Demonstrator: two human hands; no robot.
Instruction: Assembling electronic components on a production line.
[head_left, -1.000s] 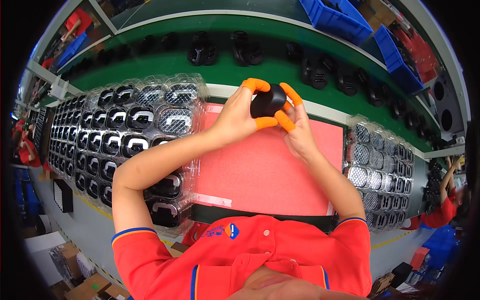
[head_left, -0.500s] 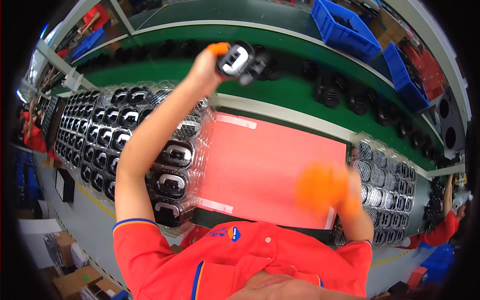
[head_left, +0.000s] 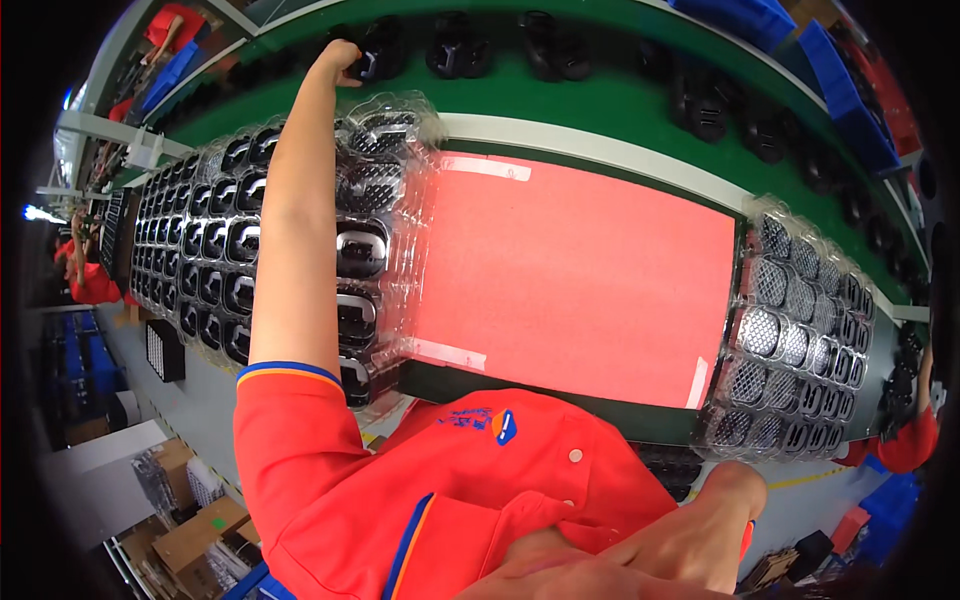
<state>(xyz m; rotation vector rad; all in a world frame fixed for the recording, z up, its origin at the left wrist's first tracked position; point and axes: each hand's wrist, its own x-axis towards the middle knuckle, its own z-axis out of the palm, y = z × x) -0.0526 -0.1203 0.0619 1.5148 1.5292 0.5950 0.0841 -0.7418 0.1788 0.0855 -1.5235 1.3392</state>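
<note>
Head view: looking down over a red work mat (head_left: 580, 270) with a green conveyor belt (head_left: 620, 100) running beyond it.
Left hand: the left hand (head_left: 340, 58) is reaching far out to the belt, fingers curling round a black moulded part (head_left: 372, 55); it appears to be gripping the part, though the fingertips are too small to read.
Part's place: the part is sitting at the near edge of the belt, just beyond the clear blister trays (head_left: 300, 240) holding similar black pieces.
Right hand: the right hand (head_left: 700, 525) is hanging low by the red shirt (head_left: 460, 490), well apart from the mat; whether it is open or holding anything I cannot tell.
Doing it well: in my judgement, the arm is stretching over the filled trays, so lifting clear of them matters, and the part wants seating squarely among its neighbours.
Hard to see: the right-hand trays (head_left: 800, 330) are bending at the rim; other parts on the belt are blurring into dark shapes.
</note>
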